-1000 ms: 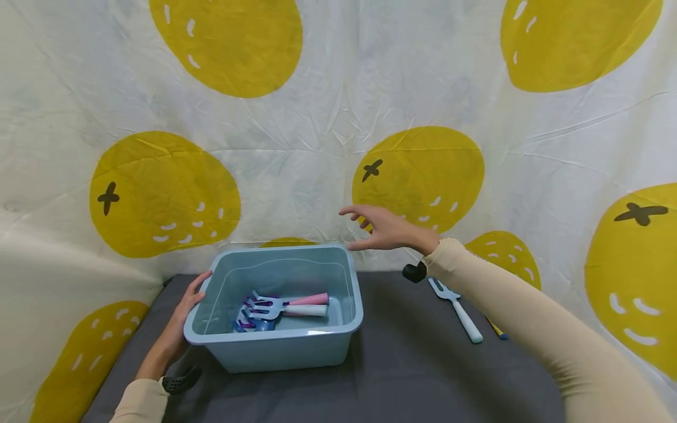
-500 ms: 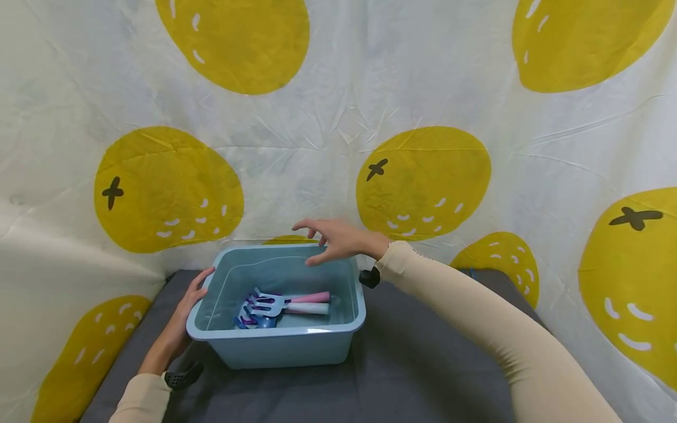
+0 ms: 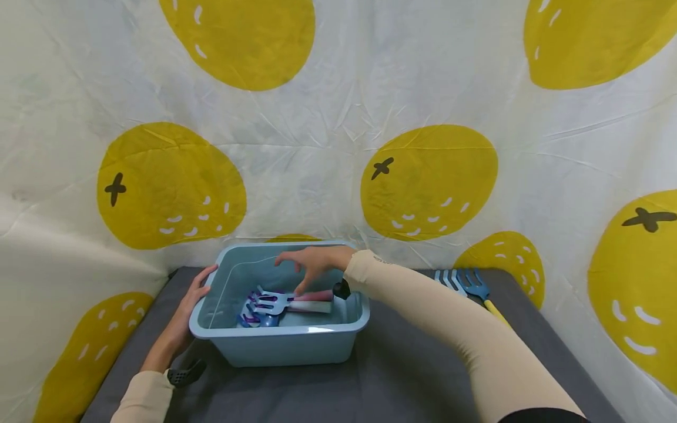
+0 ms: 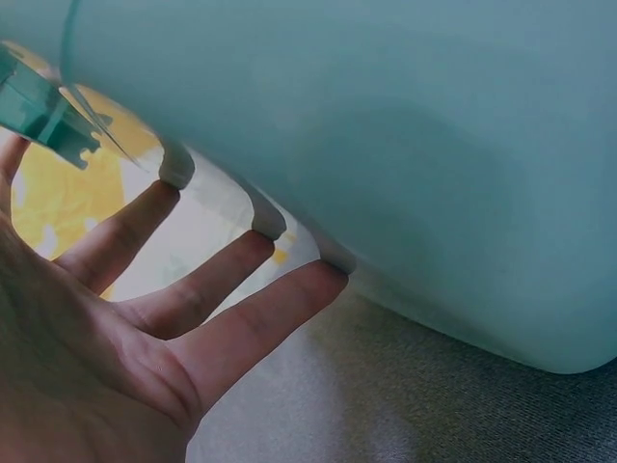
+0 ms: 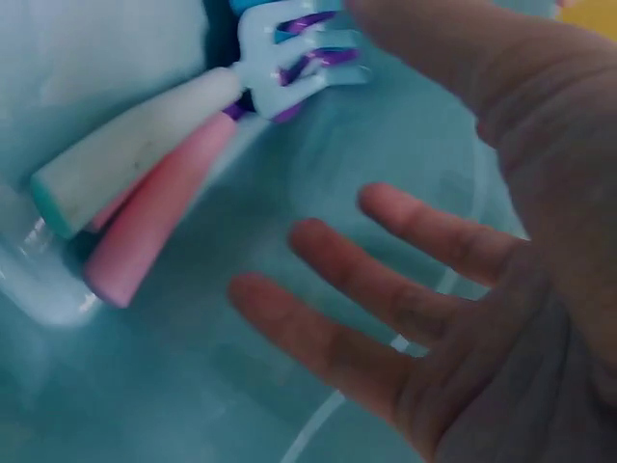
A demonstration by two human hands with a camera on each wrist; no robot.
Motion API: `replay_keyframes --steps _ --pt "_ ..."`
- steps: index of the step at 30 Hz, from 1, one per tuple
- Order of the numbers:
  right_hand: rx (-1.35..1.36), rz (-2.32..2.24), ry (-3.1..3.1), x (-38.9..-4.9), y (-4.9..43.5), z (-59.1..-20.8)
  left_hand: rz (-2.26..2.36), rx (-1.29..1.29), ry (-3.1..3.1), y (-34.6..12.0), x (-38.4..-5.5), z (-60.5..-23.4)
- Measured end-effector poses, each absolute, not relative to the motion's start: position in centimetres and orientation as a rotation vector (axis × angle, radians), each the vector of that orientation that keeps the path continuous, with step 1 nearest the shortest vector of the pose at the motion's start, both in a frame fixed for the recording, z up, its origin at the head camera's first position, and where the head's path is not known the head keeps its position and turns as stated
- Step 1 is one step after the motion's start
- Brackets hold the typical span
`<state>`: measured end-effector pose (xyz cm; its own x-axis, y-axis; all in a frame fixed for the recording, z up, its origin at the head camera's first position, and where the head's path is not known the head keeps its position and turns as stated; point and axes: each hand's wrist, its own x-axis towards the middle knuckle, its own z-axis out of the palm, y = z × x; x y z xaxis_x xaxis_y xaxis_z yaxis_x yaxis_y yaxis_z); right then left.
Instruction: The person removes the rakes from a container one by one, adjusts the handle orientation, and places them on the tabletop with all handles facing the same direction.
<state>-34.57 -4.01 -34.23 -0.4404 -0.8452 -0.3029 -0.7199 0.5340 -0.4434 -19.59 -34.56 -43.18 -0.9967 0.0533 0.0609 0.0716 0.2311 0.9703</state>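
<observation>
One light blue fork (image 3: 275, 304), white handle (image 3: 313, 306) pointing right, lies below our spread right hand (image 3: 313, 263), which holds nothing; our left hand (image 3: 185, 305), fingers (image 4: 260, 318) straight, touches the blue tub (image 3: 280, 333).

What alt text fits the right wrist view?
A spread right hand hovers over the inside of a light blue tub. In it, a pale fork lies partly over a pink handle and purple prongs.

The left arm wears a cream, long cloth sleeve (image 3: 144, 399). The right arm has a matching cream cloth sleeve (image 3: 423, 306), with small dark marking (image 3: 382, 259) near the cuff. At the left wrist is a black rounded device with small holes (image 3: 186, 373); at the right, a plain-looking black device (image 3: 341, 289).
</observation>
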Motion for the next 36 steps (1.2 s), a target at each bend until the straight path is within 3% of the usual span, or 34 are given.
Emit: replay_keyframes --steps 9,19,36 --pt "-1.012 -0.148 2.277 -33.9 -5.8 -37.7 -1.958 -0.100 -2.453 -34.4 -19.7 -43.2" --pt "-0.911 -0.078 2.281 -34.3 -6.5 -40.1 -1.944 -0.096 -2.452 -34.6 -19.8 -43.3" --pt "-1.063 0.010 2.341 -33.2 -6.7 -40.9 -1.922 -0.091 -2.446 -34.3 -19.7 -43.0"
